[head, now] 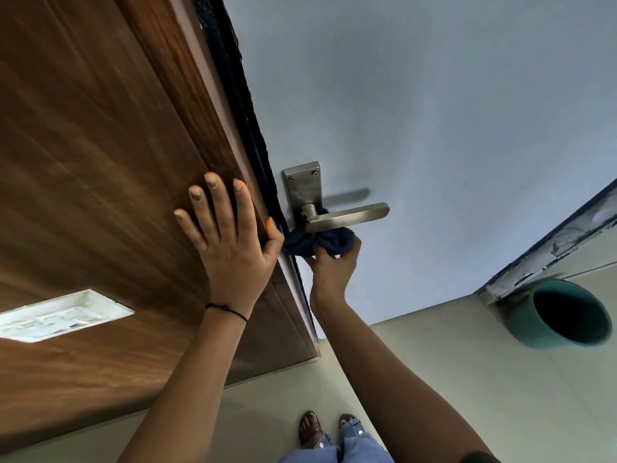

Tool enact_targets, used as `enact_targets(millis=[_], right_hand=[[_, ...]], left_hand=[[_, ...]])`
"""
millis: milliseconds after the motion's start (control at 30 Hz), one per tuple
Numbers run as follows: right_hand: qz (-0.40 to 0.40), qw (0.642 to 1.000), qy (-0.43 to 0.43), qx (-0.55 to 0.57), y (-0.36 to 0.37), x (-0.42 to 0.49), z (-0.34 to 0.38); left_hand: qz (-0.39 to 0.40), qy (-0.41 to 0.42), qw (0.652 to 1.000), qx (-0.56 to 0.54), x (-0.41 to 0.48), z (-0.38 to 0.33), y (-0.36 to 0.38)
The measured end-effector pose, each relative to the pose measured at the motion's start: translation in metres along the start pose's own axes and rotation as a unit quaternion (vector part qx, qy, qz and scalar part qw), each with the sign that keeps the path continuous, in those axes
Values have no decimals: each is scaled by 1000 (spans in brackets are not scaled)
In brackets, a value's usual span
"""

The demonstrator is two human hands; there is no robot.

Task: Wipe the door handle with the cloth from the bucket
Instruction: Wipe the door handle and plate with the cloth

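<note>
Dark blue cloth [319, 243] (bunched) under metal handle [347, 217]

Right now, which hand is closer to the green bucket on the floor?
Right. The right hand, gripping the dark cloth under the door handle, sits between the door edge and the bucket. The left hand lies flat on the wooden door, farther away.

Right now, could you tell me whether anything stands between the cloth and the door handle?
Nothing visible does. The right hand already presses the dark cloth against the underside of the door handle, near its base. The left hand rests flat on the wooden door, clear of the handle.
</note>
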State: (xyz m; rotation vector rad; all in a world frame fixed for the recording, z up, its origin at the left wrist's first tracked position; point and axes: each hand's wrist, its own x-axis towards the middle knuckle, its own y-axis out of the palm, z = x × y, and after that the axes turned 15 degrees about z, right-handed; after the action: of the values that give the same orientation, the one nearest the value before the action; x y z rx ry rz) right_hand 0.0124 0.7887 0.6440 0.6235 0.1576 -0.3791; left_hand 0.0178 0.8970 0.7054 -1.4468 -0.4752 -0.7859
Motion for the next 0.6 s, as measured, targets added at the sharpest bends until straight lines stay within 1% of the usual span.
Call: enact_targets(millis=[100,200,300,400,467,533,567,600], right_hand=[[-34,998,28,-35,-5,8,-13],[-86,995,30,-49,-25,18,-17],[-111,992,-12,-67,-49,12,1],[-99,979,-102,-149,-62,-22,28],[-80,954,-189,-219,-61,-43,42],[-41,912,-274,-303,-53,-50,50],[-16,882,-303,-360,-46,-48,53],[9,840,-323,-435,-38,-44,55]], left_hand=[[1,0,1000,0,0,1,-1],[7,5,1000,0,0,1,-3],[6,6,1000,-3,0,1,-2],[1,4,1000,-7,0,0,-1],[0,3,1000,-6,0,0,-1],[-1,4,1000,-7,0,0,-1],[-1,5,1000,-8,0,0,-1],[-1,7,1000,-10,0,0,-1]])
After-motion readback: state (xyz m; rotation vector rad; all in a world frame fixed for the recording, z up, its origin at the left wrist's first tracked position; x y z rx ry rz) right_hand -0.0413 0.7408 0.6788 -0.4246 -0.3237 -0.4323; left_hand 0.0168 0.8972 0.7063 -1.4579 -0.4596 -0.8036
